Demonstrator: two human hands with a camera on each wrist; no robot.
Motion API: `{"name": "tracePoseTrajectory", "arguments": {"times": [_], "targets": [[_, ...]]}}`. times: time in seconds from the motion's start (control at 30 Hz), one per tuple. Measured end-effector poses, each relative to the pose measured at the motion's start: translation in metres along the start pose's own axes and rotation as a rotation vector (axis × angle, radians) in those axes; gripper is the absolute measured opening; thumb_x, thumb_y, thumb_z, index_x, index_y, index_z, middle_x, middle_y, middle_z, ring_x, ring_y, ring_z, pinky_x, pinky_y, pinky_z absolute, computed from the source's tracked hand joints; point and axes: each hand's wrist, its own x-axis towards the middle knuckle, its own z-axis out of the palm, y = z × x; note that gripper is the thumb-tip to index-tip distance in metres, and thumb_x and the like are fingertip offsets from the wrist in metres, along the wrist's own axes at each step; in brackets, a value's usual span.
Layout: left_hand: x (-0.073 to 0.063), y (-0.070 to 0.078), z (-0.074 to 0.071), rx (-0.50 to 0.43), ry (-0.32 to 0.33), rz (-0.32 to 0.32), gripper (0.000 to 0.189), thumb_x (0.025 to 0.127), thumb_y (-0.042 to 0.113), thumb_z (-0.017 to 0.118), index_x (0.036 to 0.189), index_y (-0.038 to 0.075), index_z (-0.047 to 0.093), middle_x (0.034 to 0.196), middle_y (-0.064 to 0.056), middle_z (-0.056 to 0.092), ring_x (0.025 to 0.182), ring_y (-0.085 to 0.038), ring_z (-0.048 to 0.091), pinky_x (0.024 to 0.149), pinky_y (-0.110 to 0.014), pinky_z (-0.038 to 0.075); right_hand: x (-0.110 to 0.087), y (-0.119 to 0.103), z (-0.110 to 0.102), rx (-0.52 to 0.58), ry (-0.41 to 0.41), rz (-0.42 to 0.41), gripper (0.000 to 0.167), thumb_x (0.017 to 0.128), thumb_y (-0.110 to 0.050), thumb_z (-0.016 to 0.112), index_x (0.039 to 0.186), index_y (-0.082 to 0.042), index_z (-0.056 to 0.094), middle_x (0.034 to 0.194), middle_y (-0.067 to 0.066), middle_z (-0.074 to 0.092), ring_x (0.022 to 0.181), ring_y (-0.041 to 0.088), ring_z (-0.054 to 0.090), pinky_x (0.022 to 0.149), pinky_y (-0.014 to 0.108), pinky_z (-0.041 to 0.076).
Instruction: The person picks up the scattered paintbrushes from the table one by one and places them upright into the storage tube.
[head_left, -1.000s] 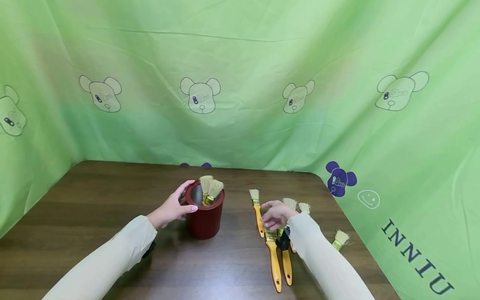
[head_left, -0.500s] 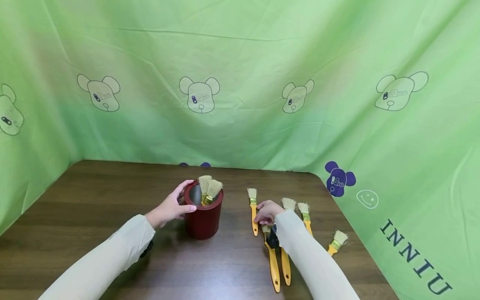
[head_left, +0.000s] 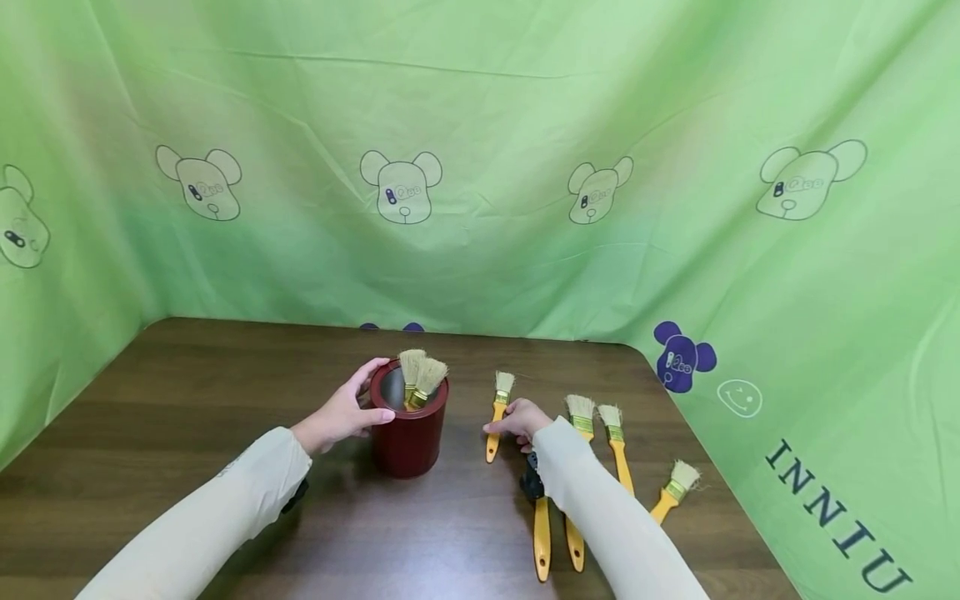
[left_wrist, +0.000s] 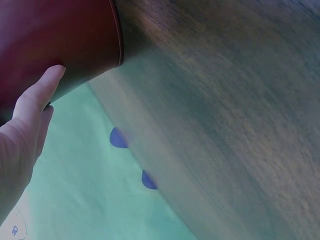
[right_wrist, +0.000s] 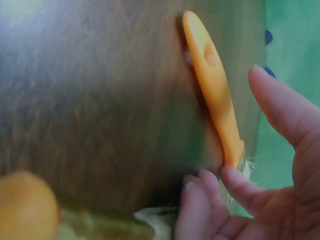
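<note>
The paintbrush (head_left: 498, 411) right of the red cup (head_left: 408, 446) your left hand (head_left: 345, 418) grips has its bristles (head_left: 504, 382) mostly hidden by your right hand (right_wrist: 285, 200) in the right wrist view, which alone shows that hand's thumb (right_wrist: 280, 106) apart from the handle (right_wrist: 216, 90).

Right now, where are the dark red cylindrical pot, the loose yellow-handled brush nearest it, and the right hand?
Dark red cylindrical pot (head_left: 408, 443): head view, front outer wall.
Loose yellow-handled bristle brush (head_left: 498, 411): head view, handle.
Right hand (head_left: 528, 417): head view, back of hand.
</note>
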Motion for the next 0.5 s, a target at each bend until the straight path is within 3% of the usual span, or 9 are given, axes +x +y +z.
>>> {"name": "tracePoseTrajectory", "arguments": {"times": [0.13,0.3,0.5], "targets": [[0.0001,-0.0003,0.0006,-0.002,0.001,-0.003,0.080,0.084,0.006,0.069,0.148,0.012,0.022,0.138,-0.028,0.038,0.117,-0.037,0.046,0.064,-0.044,0.051,0.0033,0.0005,0.0060,-0.001,0.028,-0.016,0.047,0.071,-0.003,0.079,0.103,0.001,0.045,0.080,0.008,0.044,0.065,0.021,0.043,0.058,0.040,0.052],[0.0018,-0.0010,0.0011,0.011,0.003,0.005,0.080,0.084,0.007,0.070,0.148,0.012,0.023,0.135,-0.027,0.040,0.111,-0.034,0.049,0.062,-0.045,0.050,0.0061,0.0016,0.0056,0.055,0.033,-0.004,0.046,0.067,0.014,0.070,0.106,0.003,0.048,0.077,0.010,0.050,0.063,0.021,0.053,0.051,0.037,0.053],[0.0029,-0.0020,0.0015,0.009,0.001,0.013,0.079,0.084,0.007,0.070,0.148,0.012,0.023,0.134,-0.028,0.039,0.112,-0.036,0.048,0.063,-0.045,0.050,0.0062,0.0032,0.0013,0.063,0.010,0.016,0.041,0.068,0.016,0.069,0.103,0.003,0.051,0.071,0.010,0.052,0.056,0.019,0.052,0.050,0.035,0.053]]}}
